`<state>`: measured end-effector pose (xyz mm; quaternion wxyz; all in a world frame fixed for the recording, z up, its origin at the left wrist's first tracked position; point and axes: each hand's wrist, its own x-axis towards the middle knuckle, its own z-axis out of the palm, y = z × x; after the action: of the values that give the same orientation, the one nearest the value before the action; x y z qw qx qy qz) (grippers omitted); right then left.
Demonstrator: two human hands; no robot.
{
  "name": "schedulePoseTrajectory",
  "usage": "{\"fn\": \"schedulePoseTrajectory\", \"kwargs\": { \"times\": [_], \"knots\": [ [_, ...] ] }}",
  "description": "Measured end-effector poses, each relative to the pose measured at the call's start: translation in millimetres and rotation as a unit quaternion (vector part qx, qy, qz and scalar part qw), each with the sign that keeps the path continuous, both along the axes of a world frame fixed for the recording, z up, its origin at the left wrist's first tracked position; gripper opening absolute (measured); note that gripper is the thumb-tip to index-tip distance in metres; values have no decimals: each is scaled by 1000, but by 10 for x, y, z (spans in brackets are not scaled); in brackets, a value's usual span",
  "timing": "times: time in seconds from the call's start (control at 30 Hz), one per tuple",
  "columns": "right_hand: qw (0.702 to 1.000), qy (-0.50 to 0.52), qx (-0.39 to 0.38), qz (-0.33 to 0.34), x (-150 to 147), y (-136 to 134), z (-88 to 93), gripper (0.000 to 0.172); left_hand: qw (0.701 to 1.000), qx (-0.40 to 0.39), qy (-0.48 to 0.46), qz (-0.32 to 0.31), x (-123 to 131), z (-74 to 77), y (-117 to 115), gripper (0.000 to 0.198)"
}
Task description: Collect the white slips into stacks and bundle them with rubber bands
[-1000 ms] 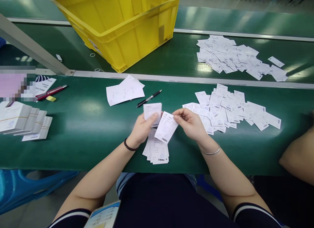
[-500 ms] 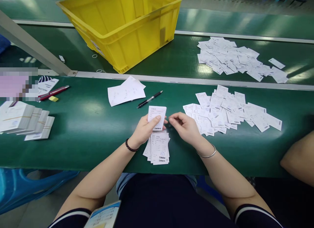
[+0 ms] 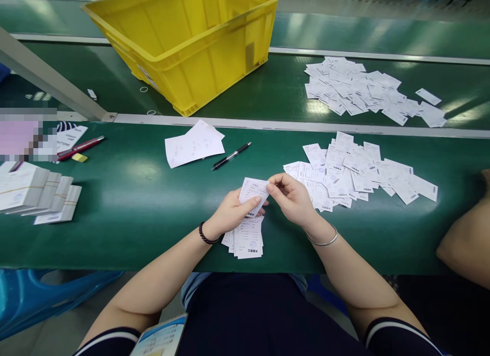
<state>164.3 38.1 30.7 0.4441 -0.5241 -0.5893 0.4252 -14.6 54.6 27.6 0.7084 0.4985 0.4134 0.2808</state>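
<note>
A stack of printed white cards is gripped in my left hand, with the thumb lying across its face. At the stack's upper right corner, the thumb and fingertips of my right hand pinch the edge of a card. Beneath my left hand lies a small, uneven pile of similar cards on the green table. Right of my right hand spreads a loose heap of the same cards. A black pen and handwritten white paper sheets lie beyond my hands.
Banded card bundles stand at the left, near a red pen and a yellow eraser-like block. Across the metal rail are a large yellow bin and another card heap. Someone's arm rests at the right edge.
My right hand has come to the stack's corner and now pinches a card there. The stack in my left hand has tilted and shifted slightly right and down.
</note>
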Motion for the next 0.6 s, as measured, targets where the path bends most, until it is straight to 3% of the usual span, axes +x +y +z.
{"fn": "schedulePoseTrajectory", "kwargs": {
  "times": [0.33,0.43,0.53,0.6],
  "knots": [
    [1000,14,-9,-13,-5,9,-50,26,999,-20,-36,31,5,-50,7,37],
    [999,22,-10,-21,25,19,-24,27,993,6,-46,104,-57,-74,87,41],
    [994,46,-86,51,31,9,1,23,974,64,-56,208,-143,-61,200,44],
    [987,21,-127,94,-1,-13,-9,16,964,91,-55,245,-180,-42,255,45]
  ]
}}
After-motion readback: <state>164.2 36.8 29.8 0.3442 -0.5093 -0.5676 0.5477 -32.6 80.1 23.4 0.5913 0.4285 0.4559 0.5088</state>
